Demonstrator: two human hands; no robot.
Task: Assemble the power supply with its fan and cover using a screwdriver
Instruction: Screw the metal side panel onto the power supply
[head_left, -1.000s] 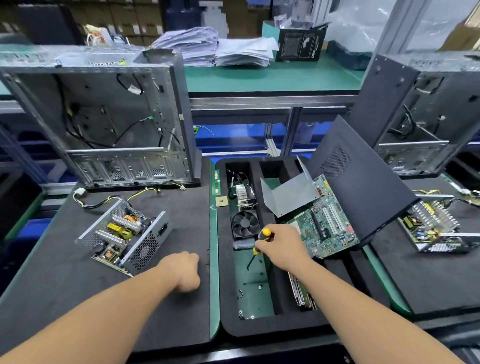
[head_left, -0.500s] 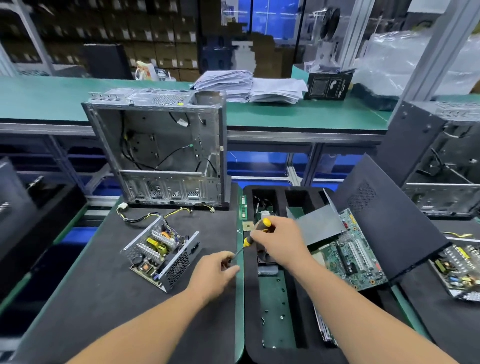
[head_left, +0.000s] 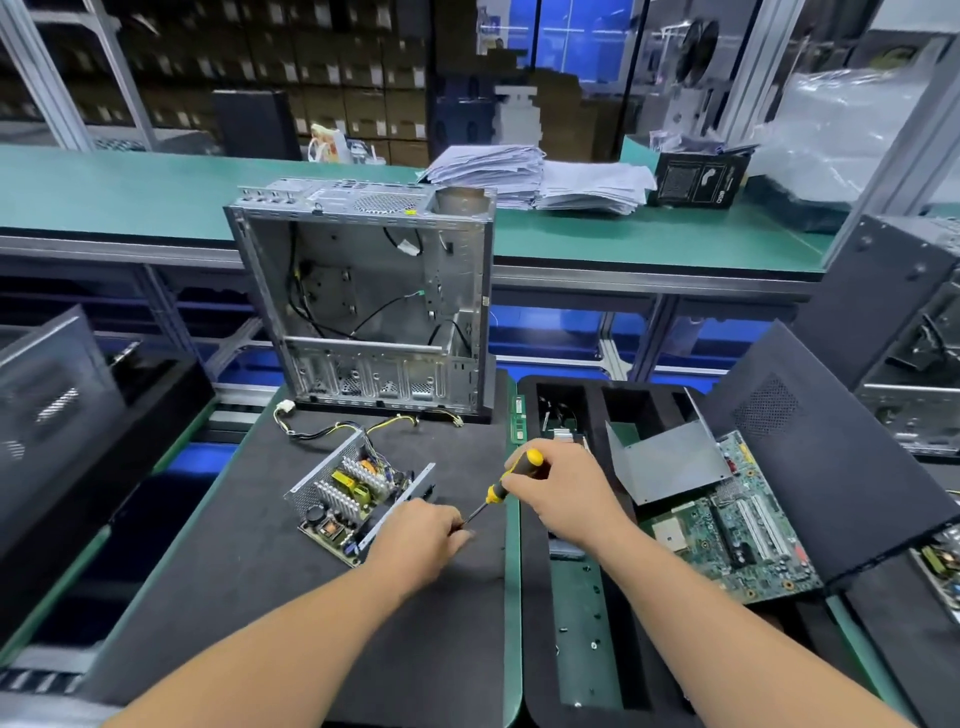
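The open power supply (head_left: 349, 499) lies on the black mat (head_left: 249, 561), its board, heat sinks and yellow parts showing, cables trailing towards the case. My right hand (head_left: 563, 501) grips the yellow-and-black handle of a screwdriver (head_left: 506, 480) just right of it. The shaft slants down-left to my left hand (head_left: 423, 535), whose fingertips pinch at the tip; whether a screw sits there is hidden. A grey metal cover (head_left: 670, 462) leans in the foam tray (head_left: 535, 623). The fan is mostly hidden behind my right hand.
An empty computer case (head_left: 363, 301) stands behind the power supply. A motherboard (head_left: 737, 530) and a black side panel (head_left: 831, 457) lie in the tray's right part, loose screws (head_left: 587, 608) in its green slot. More cases stand at far left and right.
My right hand carried the screwdriver from the tray leftwards over the mat. My left hand, earlier resting curled on the mat, rose and closed its fingertips on the screwdriver's tip. The view tilted up.
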